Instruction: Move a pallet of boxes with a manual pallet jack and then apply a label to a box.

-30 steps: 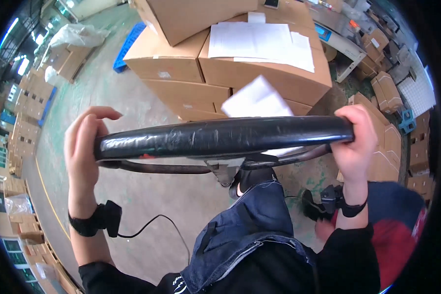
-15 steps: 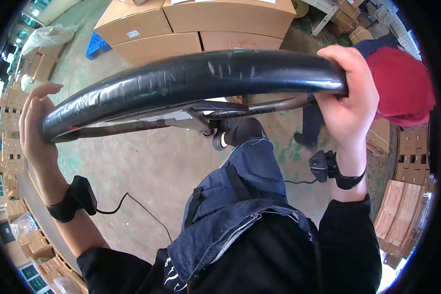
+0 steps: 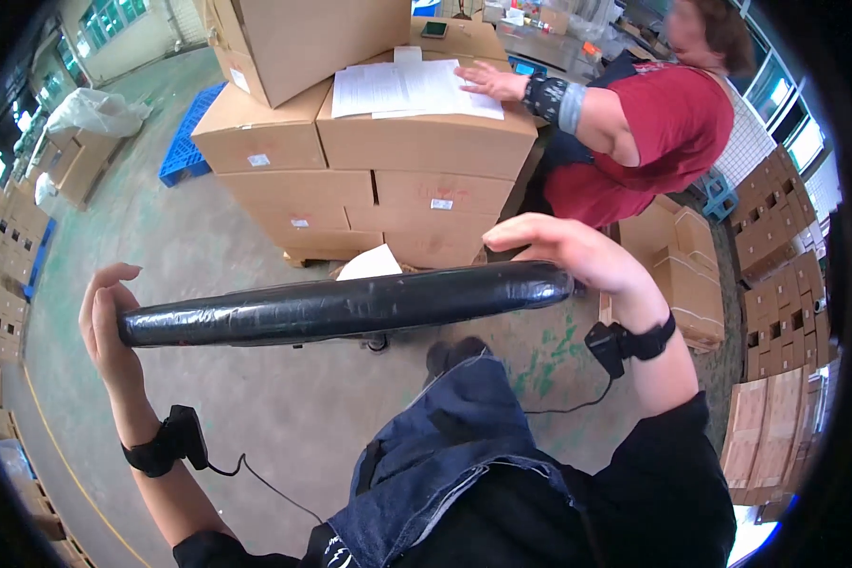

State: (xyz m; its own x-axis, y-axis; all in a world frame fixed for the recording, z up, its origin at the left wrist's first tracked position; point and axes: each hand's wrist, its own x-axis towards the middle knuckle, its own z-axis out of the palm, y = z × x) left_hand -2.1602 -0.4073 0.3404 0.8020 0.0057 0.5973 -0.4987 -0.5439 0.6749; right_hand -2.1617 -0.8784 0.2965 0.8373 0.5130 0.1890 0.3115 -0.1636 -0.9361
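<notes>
In the head view, the black handle (image 3: pixel 350 308) is a thick, shiny, wrapped bar running across the middle, in front of the person and above the floor. The left hand (image 3: pixel 111 327) is against its left end, fingers loosely bent with the tips free above the bar; whether it is clenched I cannot tell. The right hand (image 3: pixel 577 251) is at the other end, its fingers spread loosely over the bar and not closed around it.

The concrete floor (image 3: pixel 246 398) is grey, worn and blotched with green, with a yellow line (image 3: pixel 71 473) down its left side. Beyond the handle rises a stack of cardboard boxes (image 3: pixel 289 147), the lowest on a wooden pallet. Papers (image 3: pixel 388 90) and a phone (image 3: pixel 434 30) lie on top. A co-worker's hand (image 3: pixel 492 80) is at the papers' right side; that person's red clothing (image 3: pixel 672 123) shows to the right of the stack. A blue pallet (image 3: pixel 187 142) is on the floor to the left of the stack, and farther left clear plastic (image 3: pixel 95 109) drapes over cartons. More cartons (image 3: pixel 776 218) line the right side, with wooden planks (image 3: pixel 762 431) below them.
</notes>
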